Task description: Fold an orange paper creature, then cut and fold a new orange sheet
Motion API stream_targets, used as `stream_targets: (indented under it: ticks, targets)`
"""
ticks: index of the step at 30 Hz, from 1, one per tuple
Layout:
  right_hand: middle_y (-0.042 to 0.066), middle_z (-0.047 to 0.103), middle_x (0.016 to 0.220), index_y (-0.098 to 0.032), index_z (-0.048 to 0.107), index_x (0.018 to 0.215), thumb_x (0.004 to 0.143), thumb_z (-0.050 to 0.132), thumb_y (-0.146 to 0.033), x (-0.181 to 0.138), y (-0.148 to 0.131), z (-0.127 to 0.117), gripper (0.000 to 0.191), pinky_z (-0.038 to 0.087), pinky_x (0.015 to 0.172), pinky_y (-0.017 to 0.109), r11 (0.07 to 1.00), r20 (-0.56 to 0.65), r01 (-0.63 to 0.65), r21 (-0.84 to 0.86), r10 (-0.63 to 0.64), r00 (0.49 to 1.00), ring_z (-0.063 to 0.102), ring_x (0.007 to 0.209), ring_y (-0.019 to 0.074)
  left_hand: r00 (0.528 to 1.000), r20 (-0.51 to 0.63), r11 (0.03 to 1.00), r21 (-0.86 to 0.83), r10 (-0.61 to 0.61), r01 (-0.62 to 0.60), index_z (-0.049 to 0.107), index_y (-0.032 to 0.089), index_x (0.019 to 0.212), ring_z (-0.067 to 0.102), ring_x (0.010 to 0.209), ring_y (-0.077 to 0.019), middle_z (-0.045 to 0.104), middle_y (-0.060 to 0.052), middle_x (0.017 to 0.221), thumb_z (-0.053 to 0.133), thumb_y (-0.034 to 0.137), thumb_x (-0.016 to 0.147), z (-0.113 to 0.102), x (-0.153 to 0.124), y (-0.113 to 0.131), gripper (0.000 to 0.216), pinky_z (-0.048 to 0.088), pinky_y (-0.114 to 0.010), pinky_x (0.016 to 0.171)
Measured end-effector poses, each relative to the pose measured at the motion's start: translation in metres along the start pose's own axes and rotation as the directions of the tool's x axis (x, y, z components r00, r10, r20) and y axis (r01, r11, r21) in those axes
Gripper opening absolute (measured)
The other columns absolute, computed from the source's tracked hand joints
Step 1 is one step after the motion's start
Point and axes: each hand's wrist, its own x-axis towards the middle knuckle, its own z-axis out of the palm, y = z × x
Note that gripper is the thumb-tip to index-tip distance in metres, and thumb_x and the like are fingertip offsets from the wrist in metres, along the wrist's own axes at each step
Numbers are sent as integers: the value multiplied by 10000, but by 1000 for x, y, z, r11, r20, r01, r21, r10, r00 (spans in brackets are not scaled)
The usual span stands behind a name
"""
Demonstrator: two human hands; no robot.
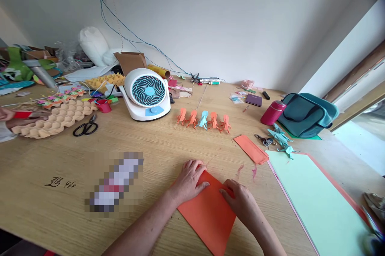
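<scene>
A sheet of orange paper (207,216) lies at an angle on the wooden table in front of me. My left hand (188,181) holds its upper left edge, thumb on the sheet and fingers curled at the far corner. At the right edge my right hand (242,200) grips the paper between its thumb and bent fingers; the fingertips are partly hidden. Beyond my hands stands a row of folded paper figures (203,120), several orange and one blue. Folded orange strips (251,149) lie to the right.
Pale green sheets (315,200) cover the right side, near blue paper figures (281,137), keys (264,140), a pink bottle (273,112) and a teal bag (309,115). A fan (147,93), black scissors (86,127) and an egg tray (57,119) are leftward. Another person's hand (4,114) shows far left.
</scene>
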Motion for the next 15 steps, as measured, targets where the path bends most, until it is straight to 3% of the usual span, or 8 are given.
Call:
stream_targets:
  ticks: [15]
  targets:
    - [5, 588, 831, -234, 501, 759, 906, 474, -309, 6, 7, 2, 166, 425, 689, 264, 984, -121, 101, 149, -83, 989, 580, 735, 157, 1000, -9, 997, 73, -28, 29, 550, 198, 882, 464, 947, -240, 543, -47, 953, 666, 474, 807, -1, 2, -5, 309, 359, -388, 849]
